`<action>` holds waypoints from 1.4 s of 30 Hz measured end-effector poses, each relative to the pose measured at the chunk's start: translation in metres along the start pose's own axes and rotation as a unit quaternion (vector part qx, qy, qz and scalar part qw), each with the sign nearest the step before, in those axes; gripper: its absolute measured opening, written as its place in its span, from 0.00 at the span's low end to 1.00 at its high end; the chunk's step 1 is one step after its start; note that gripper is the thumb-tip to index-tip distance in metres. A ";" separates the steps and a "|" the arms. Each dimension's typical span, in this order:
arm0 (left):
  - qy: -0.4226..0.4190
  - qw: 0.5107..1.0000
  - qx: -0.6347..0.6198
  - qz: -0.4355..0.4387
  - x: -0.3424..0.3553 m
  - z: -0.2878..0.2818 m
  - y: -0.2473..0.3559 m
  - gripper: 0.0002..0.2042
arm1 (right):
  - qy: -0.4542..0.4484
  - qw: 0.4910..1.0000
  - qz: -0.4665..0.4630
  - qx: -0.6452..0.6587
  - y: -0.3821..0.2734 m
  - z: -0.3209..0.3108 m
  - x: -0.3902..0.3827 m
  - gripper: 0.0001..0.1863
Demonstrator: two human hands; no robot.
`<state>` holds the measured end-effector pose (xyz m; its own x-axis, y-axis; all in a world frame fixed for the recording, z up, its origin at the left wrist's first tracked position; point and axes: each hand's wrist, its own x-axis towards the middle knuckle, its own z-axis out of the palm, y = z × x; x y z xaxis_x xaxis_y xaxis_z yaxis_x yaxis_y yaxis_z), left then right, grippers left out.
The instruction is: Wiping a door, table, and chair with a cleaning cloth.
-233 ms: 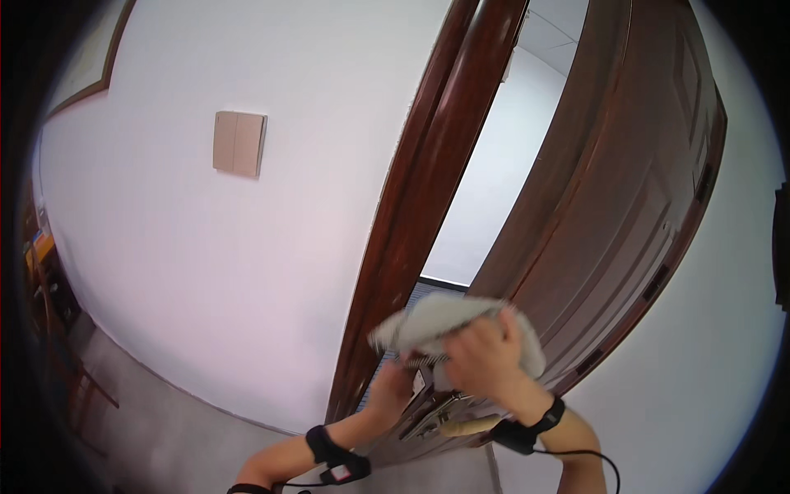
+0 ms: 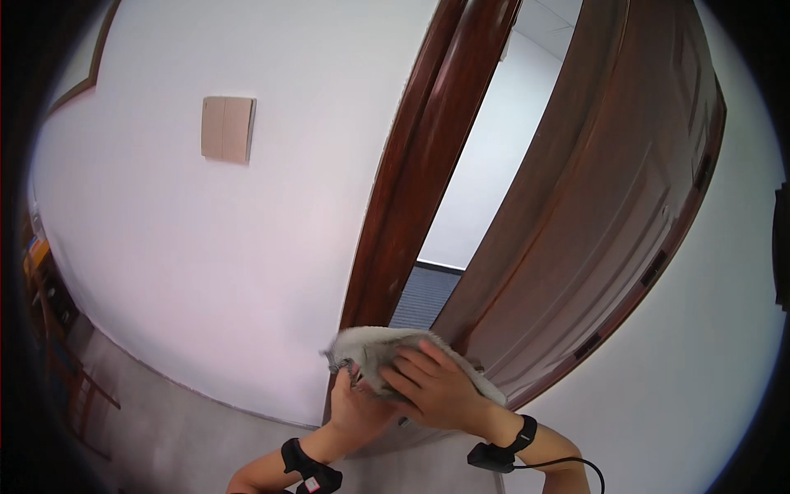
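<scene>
Cloth (image 2: 374,350) shifted leftward, both hands (image 2: 436,391) pressing door edge (image 2: 461,329).

A pale grey cloth (image 2: 387,350) at six o'clock, a dark reddish-brown door (image 2: 592,222) at three, a matching glossy brown door frame (image 2: 411,173) at twelve, a white wall (image 2: 206,263) at nine bearing a beige switch plate (image 2: 228,128).

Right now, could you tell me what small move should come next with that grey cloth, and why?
Probably slide the fluffy grey cloth a little further along the dark brown wooden door's edge: both the right hand and left hand already press it there.
</scene>
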<state>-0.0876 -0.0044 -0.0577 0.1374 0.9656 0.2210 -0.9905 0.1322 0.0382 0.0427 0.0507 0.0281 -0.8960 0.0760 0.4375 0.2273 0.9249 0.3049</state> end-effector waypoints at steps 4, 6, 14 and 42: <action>0.091 0.986 0.138 -0.031 -0.009 -0.001 0.004 0.21 | -0.017 0.990 0.002 0.143 -0.012 0.001 -0.019 0.21; 0.100 0.978 0.178 -0.028 -0.016 -0.008 0.010 0.20 | -0.034 0.973 0.019 0.229 -0.020 0.003 -0.039 0.22; 0.111 0.882 0.430 -0.155 -0.026 -0.046 -0.029 0.14 | 0.070 0.483 0.346 0.802 -0.074 0.058 -0.144 0.28; -0.495 0.561 0.520 -0.412 -0.064 -0.003 -0.202 0.19 | 0.113 0.242 0.584 0.767 -0.155 0.286 -0.453 0.27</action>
<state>0.1038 -0.0917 -0.0828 0.9923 0.0064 0.1236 -0.1179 -0.2572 0.9591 0.3042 -0.0205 -0.4598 -0.4790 0.7576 -0.4434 -0.2896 -0.6132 -0.7349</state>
